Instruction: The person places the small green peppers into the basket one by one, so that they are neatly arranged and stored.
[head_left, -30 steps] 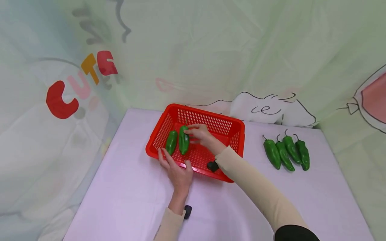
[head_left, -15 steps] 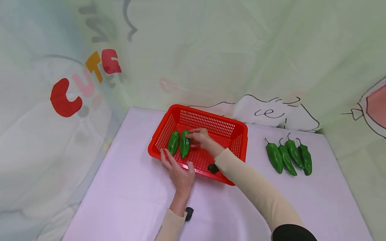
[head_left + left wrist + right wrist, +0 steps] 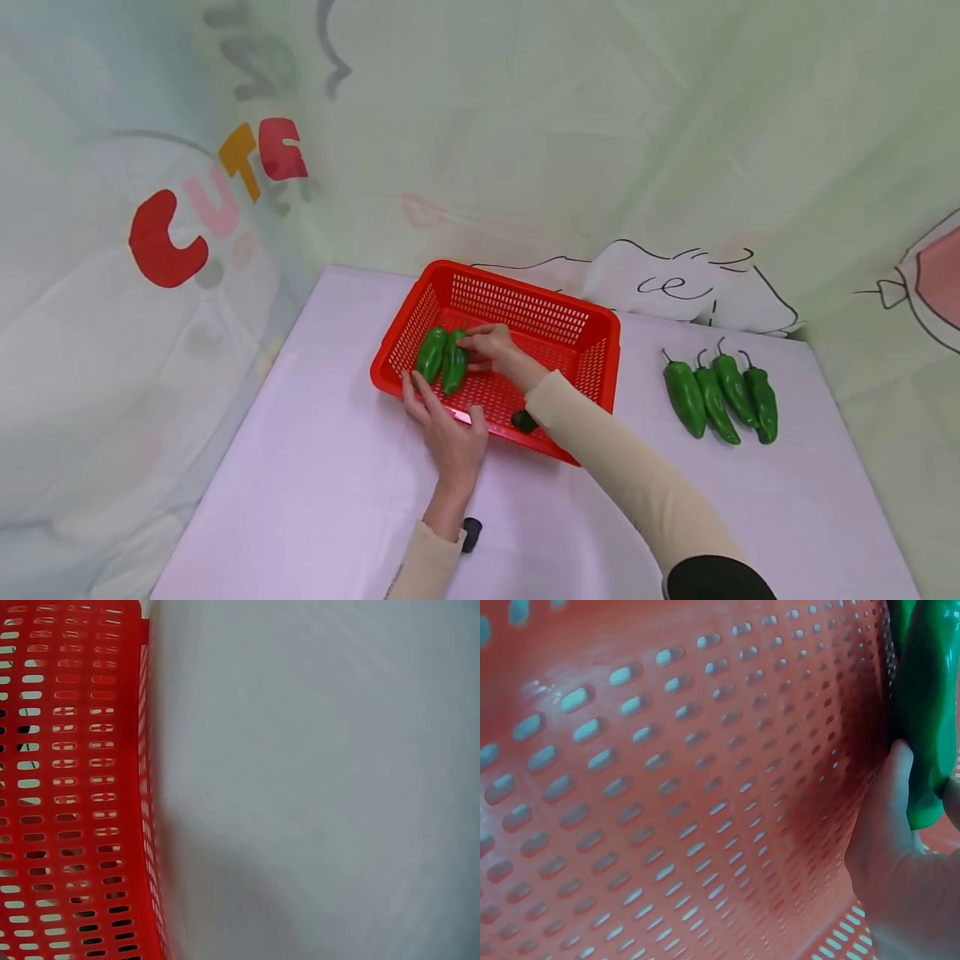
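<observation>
Your right hand (image 3: 489,346) pinches a green pepper (image 3: 453,367) inside the red basket (image 3: 525,293), thumb and finger on opposite sides of it, a hold that probably lets you set its angle. It lies in the basket's left part, just beside a second pepper (image 3: 431,350); the 2 seem to touch, stems towards the far edge of the surface (image 3: 322,417), perhaps paired so to save room. Your left hand (image 3: 453,442) rests its spread fingers and thumb along the near rim, likely to steady the basket, which sits by the far edge, nearer the far left corner than the far right. Another 4 loose peppers (image 3: 713,402) lie side by side near the right edge, towards the far right corner, apart from the basket and so out of your way.

Compared with 1 second ago, your pinched pepper is further left: the gap beside its neighbour has closed, and it leans to match that pepper's slant. Your left hand keeps its place on the rim, and the 4 outside keep their row.
</observation>
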### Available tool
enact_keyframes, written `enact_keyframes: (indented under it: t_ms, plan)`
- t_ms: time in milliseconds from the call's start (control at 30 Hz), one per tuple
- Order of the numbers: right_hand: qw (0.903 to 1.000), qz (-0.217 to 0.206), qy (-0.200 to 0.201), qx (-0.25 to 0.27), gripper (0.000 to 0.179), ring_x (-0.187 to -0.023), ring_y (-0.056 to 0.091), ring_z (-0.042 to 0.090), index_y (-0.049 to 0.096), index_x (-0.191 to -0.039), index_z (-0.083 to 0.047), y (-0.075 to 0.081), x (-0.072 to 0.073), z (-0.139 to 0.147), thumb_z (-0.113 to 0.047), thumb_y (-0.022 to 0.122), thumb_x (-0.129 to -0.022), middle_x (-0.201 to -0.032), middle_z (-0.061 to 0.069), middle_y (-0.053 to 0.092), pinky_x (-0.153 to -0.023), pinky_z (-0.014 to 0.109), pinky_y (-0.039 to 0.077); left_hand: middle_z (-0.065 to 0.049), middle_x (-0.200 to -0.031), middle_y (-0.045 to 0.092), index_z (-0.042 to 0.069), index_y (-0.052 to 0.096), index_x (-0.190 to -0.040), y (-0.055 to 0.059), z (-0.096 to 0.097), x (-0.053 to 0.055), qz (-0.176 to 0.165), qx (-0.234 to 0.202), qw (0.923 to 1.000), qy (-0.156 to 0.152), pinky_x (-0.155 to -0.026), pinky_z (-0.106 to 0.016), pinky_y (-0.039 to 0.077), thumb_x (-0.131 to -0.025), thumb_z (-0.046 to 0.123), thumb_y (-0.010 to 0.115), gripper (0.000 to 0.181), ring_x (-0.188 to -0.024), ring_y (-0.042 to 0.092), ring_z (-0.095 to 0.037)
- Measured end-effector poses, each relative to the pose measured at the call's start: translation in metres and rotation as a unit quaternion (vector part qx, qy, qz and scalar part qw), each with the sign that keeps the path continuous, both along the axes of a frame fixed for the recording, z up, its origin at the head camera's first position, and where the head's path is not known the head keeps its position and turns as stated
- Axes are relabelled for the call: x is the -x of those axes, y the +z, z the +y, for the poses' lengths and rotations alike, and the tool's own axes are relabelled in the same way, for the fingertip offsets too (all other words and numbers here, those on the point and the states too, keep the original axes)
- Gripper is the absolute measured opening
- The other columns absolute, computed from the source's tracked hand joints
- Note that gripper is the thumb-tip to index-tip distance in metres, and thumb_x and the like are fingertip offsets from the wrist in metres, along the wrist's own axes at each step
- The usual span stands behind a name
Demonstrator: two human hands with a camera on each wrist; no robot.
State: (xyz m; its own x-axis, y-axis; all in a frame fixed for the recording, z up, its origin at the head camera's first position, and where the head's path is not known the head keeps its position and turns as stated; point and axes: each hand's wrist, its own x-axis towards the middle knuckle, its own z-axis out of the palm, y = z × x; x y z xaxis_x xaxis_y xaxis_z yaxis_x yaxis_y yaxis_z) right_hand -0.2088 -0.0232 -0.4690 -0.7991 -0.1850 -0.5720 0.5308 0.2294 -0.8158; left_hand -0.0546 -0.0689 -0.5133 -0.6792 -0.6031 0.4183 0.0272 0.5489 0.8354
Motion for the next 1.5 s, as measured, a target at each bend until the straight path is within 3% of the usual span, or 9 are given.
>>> enact_keyframes:
  t_ms: [200, 367, 533, 667, 867, 1100, 1300, 1500]
  plan:
    - [0.9998, -0.009, -0.009, 0.015, 0.025, -0.064, 0.068, 0.022, 0.062, -0.112, 0.006, -0.005, 0.001, 0.004, -0.002, 0.068, -0.089, -0.076, 0.013, 0.070, -0.082, 0.050, 0.054, -0.019, -0.158, 0.011, 0.005, 0.013, -0.158, -0.001, 0.005, 0.000, -0.001, -0.005, 1.0000, -0.006, -0.109, -0.049, 0.035, -0.074, 0.009, 0.064, 0.098, -0.146, 0.015, -0.028]
    - [1.0000, -0.001, -0.006, 0.005, 0.022, -0.065, 0.068, 0.023, 0.064, -0.108, 0.007, -0.003, 0.001, 0.008, -0.003, 0.068, -0.089, -0.075, 0.013, 0.069, -0.081, 0.050, 0.055, -0.021, -0.157, 0.012, 0.005, 0.013, -0.158, -0.001, 0.008, 0.002, 0.005, -0.007, 0.9999, -0.012, -0.108, -0.049, 0.036, -0.075, 0.009, 0.064, 0.098, -0.145, 0.016, -0.029]
    - [0.9998, -0.005, 0.019, -0.004, 0.021, -0.074, 0.071, 0.028, 0.065, -0.103, 0.005, 0.003, 0.003, 0.009, -0.010, 0.070, -0.090, -0.082, 0.015, 0.071, -0.083, 0.049, 0.055, -0.016, -0.159, 0.010, 0.006, 0.013, -0.158, 0.000, 0.005, 0.004, 0.010, -0.003, 0.9999, -0.009, -0.104, -0.049, 0.041, -0.075, 0.010, 0.064, 0.098, -0.144, 0.018, -0.032]
    - [0.9995, -0.008, 0.031, -0.008, 0.023, -0.089, 0.071, 0.037, 0.065, -0.104, 0.004, 0.011, 0.004, 0.010, -0.013, 0.071, -0.090, -0.098, 0.023, 0.072, -0.085, 0.050, 0.053, -0.018, -0.158, 0.011, 0.006, 0.013, -0.158, 0.002, 0.002, 0.006, 0.018, 0.004, 0.9998, -0.004, -0.104, -0.049, 0.041, -0.074, 0.009, 0.065, 0.098, -0.145, 0.017, -0.032]
    - [0.9978, 0.005, 0.061, -0.027, 0.035, -0.108, 0.063, 0.045, 0.059, -0.117, 0.007, 0.029, 0.003, 0.020, -0.016, 0.067, -0.093, -0.121, 0.028, 0.062, -0.089, 0.051, 0.052, -0.017, -0.158, 0.012, 0.003, 0.015, -0.157, 0.002, 0.001, 0.005, 0.027, 0.015, 0.9995, 0.006, -0.101, -0.051, 0.043, -0.074, 0.008, 0.065, 0.097, -0.145, 0.017, -0.033]
    - [0.9903, 0.053, 0.125, -0.030, 0.048, -0.116, 0.059, 0.043, 0.048, -0.132, 0.004, 0.068, 0.004, 0.049, -0.023, 0.062, -0.096, -0.134, 0.028, 0.053, -0.093, 0.052, 0.050, -0.015, -0.159, 0.011, 0.005, 0.013, -0.158, 0.002, 0.001, 0.005, 0.024, 0.010, 0.9997, 0.001, -0.100, -0.051, 0.044, -0.078, 0.014, 0.062, 0.094, -0.145, 0.017, -0.032]
    - [0.9873, 0.079, 0.138, 0.000, 0.050, -0.120, 0.057, 0.042, 0.043, -0.140, 0.004, 0.096, 0.006, 0.083, -0.022, 0.057, -0.099, -0.140, 0.028, 0.048, -0.097, 0.053, 0.046, -0.015, -0.159, 0.010, 0.005, 0.013, -0.158, 0.002, 0.000, 0.003, 0.017, 0.003, 0.9998, 0.005, -0.100, -0.050, 0.045, -0.076, 0.011, 0.063, 0.096, -0.145, 0.017, -0.030]
    - [0.9895, 0.069, 0.125, 0.020, 0.049, -0.128, 0.048, 0.046, 0.041, -0.141, 0.007, 0.102, 0.003, 0.115, -0.019, 0.053, -0.101, -0.143, 0.030, 0.043, -0.101, 0.056, 0.042, -0.016, -0.159, 0.011, 0.005, 0.013, -0.158, 0.000, 0.001, 0.000, 0.015, 0.001, 0.9999, 0.006, -0.095, -0.049, 0.049, -0.076, 0.010, 0.062, 0.095, -0.145, 0.018, -0.031]
